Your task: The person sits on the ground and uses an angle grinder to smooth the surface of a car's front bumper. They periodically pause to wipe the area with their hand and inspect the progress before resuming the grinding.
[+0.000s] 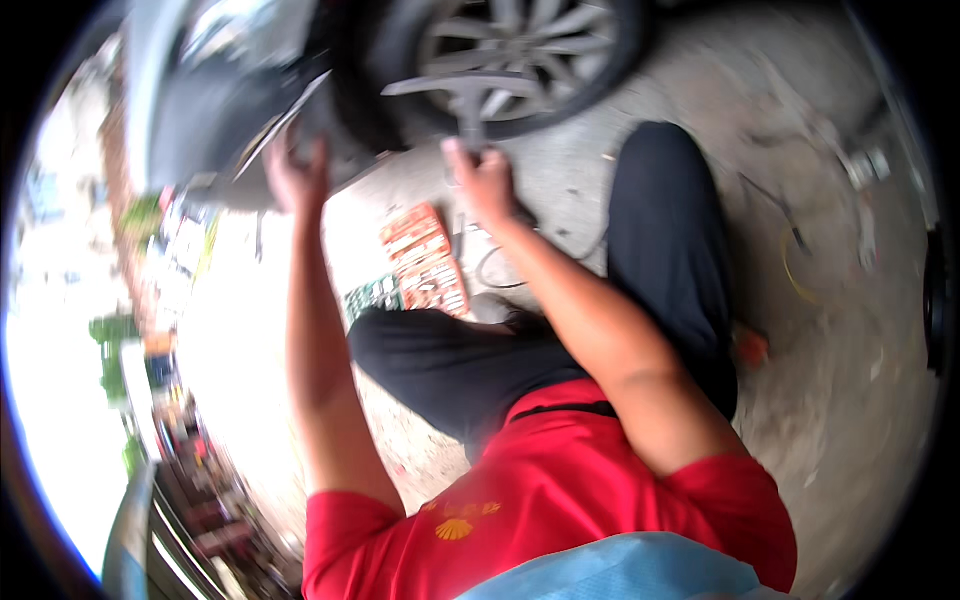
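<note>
My right hand point(482, 182) is closed around the handle of a grey hammer point(466, 92). Its long, slightly curved head lies crosswise in front of the car wheel point(520, 45). My left hand point(297, 172) is raised at the dark bumper point(205, 135), beside the wheel arch. Its thumb stands apart from the fingers, and the fingertips are close to a thin, light-edged strip point(262, 140) that slants along the bumper's edge. Motion blur hides whether they touch it.
On the ground ahead lie an orange tool case point(425, 255) with small pieces in it and a green tray point(374, 295). A thin dark cable point(490, 275) curls near my bent legs point(665, 230). At right are a yellow wire point(795, 275) and an orange object point(750, 345).
</note>
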The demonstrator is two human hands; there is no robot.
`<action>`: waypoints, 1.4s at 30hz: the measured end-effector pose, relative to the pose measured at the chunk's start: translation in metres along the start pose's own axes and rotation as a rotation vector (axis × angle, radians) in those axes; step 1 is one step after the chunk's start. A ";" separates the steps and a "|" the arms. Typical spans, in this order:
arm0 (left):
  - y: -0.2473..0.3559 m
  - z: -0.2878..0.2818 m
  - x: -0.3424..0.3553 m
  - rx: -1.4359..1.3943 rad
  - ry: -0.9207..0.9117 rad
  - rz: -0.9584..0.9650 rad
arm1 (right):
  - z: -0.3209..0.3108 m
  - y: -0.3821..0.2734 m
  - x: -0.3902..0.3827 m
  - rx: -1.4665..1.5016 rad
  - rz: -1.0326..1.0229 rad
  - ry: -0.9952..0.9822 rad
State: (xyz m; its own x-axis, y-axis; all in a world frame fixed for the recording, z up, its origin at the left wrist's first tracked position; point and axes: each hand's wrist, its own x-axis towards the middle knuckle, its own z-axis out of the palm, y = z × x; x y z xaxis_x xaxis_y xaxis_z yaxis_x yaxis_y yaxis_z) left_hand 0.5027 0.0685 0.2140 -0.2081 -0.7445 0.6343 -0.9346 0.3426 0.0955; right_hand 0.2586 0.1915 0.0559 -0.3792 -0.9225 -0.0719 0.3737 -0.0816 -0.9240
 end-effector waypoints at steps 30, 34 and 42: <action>-0.083 -0.095 -0.065 -0.380 0.179 0.232 | 0.073 -0.083 0.058 -0.664 0.161 -0.864; -0.084 -0.096 -0.069 -0.409 0.190 0.204 | 0.118 -0.081 0.075 -0.744 0.242 -1.026; -0.086 -0.093 -0.065 -0.428 0.220 0.236 | 0.239 -0.038 0.101 -0.582 0.362 -1.262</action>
State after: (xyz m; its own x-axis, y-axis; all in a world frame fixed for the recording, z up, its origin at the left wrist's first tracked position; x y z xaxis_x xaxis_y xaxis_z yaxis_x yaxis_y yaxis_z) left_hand 0.6237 0.1410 0.2362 -0.2895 -0.4971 0.8180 -0.6593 0.7231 0.2061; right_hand 0.4085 0.0111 0.1736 0.7662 -0.5955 -0.2414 -0.2242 0.1043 -0.9689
